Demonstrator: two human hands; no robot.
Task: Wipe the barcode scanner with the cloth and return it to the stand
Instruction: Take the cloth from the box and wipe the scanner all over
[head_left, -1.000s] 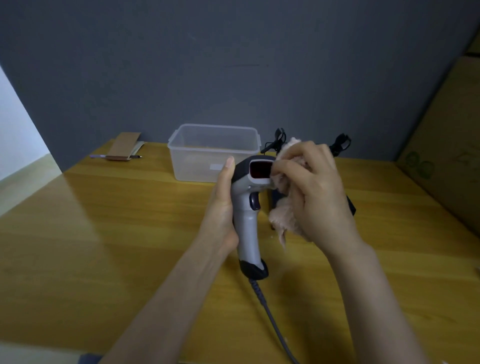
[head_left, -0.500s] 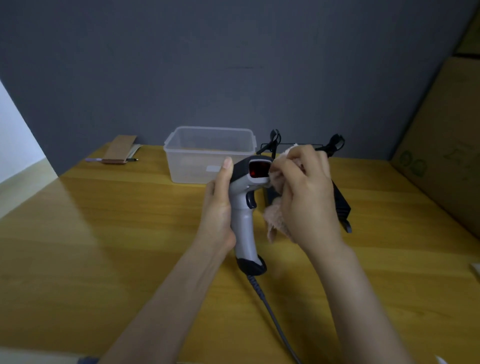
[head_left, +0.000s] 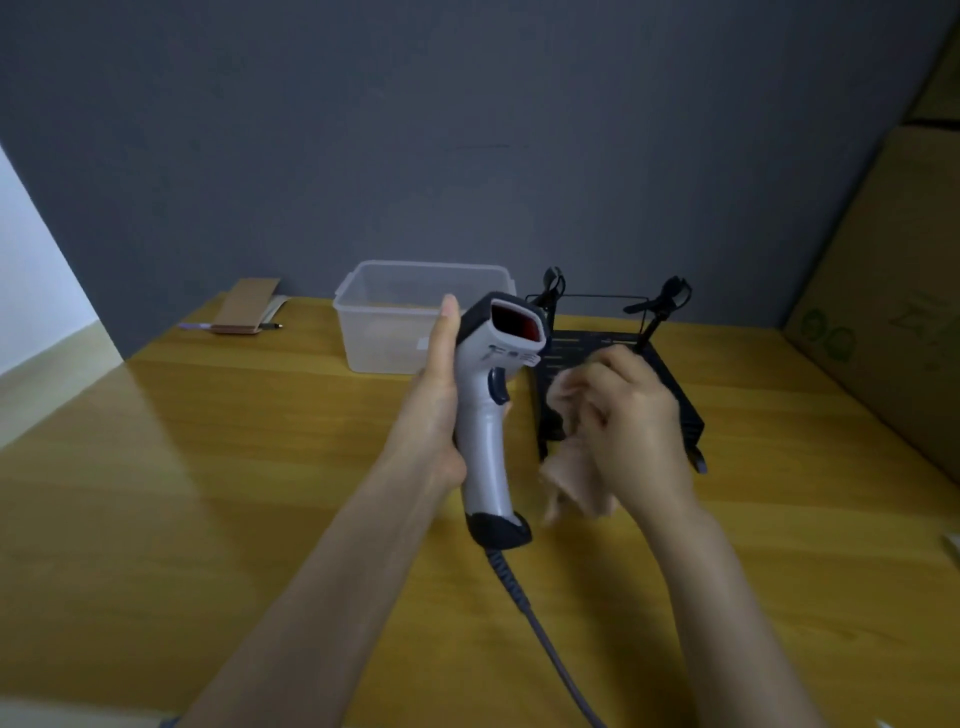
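Since the earlier frame, the right hand (head_left: 631, 431), bunched around the soft cloth (head_left: 574, 480), has drawn off the scanner window. Left hand (head_left: 441, 410) wraps the handle of the barcode scanner (head_left: 491, 410), upright above the counter (head_left: 208, 493), just beside the black stand (head_left: 680, 410). Rigid and probably light; best gripped at the handle.

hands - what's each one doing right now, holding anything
Left hand: closed around the handle of the barcode scanner, holding it upright.
Right hand: closed on the cloth, apart from the scanner.
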